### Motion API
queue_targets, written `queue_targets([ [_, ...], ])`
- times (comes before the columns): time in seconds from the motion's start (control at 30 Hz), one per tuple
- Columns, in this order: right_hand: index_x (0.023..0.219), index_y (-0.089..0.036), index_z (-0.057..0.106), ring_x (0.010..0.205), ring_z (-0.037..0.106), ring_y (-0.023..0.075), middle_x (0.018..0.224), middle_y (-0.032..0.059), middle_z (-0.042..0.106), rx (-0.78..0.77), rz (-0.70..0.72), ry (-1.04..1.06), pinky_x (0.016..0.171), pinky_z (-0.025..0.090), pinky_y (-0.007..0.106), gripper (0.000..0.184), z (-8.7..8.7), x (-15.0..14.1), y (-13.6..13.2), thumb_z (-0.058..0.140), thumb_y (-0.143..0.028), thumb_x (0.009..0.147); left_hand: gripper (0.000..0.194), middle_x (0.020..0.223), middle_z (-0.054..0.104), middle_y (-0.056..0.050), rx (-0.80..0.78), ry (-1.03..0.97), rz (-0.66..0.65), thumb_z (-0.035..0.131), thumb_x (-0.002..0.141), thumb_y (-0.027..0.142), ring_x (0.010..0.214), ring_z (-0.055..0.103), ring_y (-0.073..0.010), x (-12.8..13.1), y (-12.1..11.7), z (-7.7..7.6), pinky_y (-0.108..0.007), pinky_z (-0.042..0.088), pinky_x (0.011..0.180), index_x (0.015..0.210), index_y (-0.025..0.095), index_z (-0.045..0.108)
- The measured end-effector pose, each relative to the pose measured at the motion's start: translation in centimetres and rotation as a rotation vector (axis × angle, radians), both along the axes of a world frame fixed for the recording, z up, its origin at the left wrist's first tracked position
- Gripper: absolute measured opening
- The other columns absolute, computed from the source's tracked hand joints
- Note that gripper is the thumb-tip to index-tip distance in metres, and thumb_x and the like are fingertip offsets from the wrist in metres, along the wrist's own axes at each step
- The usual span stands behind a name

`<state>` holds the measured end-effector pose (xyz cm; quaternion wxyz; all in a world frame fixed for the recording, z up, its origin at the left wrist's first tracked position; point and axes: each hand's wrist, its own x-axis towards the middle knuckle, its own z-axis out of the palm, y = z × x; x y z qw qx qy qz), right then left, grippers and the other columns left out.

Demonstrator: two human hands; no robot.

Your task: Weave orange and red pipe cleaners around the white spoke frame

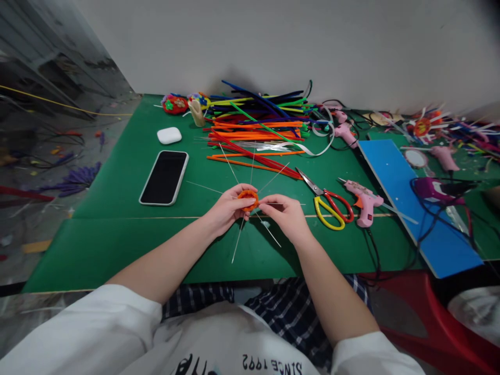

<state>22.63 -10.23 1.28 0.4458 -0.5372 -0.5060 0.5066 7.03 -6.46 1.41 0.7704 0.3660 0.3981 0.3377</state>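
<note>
Between my hands is a small round orange piece, fuzzy like coiled pipe cleaner, with several thin pale wires fanning out from it like spokes. My left hand grips this piece at its left side, the thumb resting across the front. The fingers of my right hand are pinched at its right edge, around one of the wires that points right. Both hands are just over the green tabletop. Behind them lie loose red pipe cleaners and orange pipe cleaners.
Scissors and a pink glue gun lie to the right, beside a blue board crossed by cables. On the left are a phone and a white case. A white ribbon curls behind. A wall closes off the back.
</note>
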Motion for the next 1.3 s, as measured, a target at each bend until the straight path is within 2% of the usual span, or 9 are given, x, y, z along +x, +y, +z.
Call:
queue_targets([
  [0.27,0.074,-0.018,0.069,0.061,0.059,0.0103,0.068,0.0003,0.067,-0.162,0.005,0.209,0.059,0.048,0.023,0.017,-0.4,0.4,0.2,0.071,-0.031,0.062,0.028,0.068,0.056,0.004,0.063,0.038,0.025,0.069,0.064,0.021,0.044,0.049,-0.0038,0.0,-0.1,-0.2,-0.016,0.041,0.04,0.088,0.018,0.055],
  [0.47,0.079,-0.018,0.071,0.066,0.063,0.0118,0.072,0.0019,0.069,-0.251,0.025,0.346,0.068,0.052,0.027,0.021,-0.5,0.4,0.1,0.074,-0.029,0.061,0.027,0.069,0.055,0.004,0.08,0.085,0.066,0.069,0.064,0.023,0.044,0.048,-0.0035,0.1,-0.1,-0.2,-0.016,0.039,0.04,0.087,0.018,0.054],
  [0.63,0.083,-0.018,0.071,0.07,0.065,0.0114,0.079,0.0028,0.071,-0.333,0.036,0.442,0.071,0.053,0.024,0.026,-0.2,0.0,0.0,0.075,-0.024,0.058,0.026,0.068,0.055,0.004,0.101,0.078,0.107,0.069,0.065,0.024,0.045,0.05,-0.0041,0.1,-0.1,-0.2,-0.015,0.039,0.041,0.086,0.018,0.054],
  [0.87,0.084,-0.019,0.07,0.072,0.067,0.0129,0.079,0.0021,0.071,-0.331,-0.017,0.459,0.065,0.055,0.022,0.028,-0.4,-0.8,-0.2,0.076,-0.025,0.058,0.025,0.067,0.057,0.004,0.121,0.132,0.163,0.068,0.066,0.027,0.044,0.049,-0.0031,0.1,-0.3,-0.2,-0.015,0.042,0.044,0.086,0.019,0.055],
  [1.3,0.081,-0.017,0.066,0.068,0.067,0.0103,0.074,0.0004,0.07,-0.221,-0.13,0.461,0.064,0.055,0.019,0.025,-1.2,-2.2,-0.6,0.075,-0.026,0.06,0.026,0.069,0.058,0.002,0.232,0.24,0.188,0.063,0.071,0.032,0.046,0.05,-0.005,0.4,-0.5,-0.6,-0.017,0.043,0.044,0.093,0.018,0.059],
])
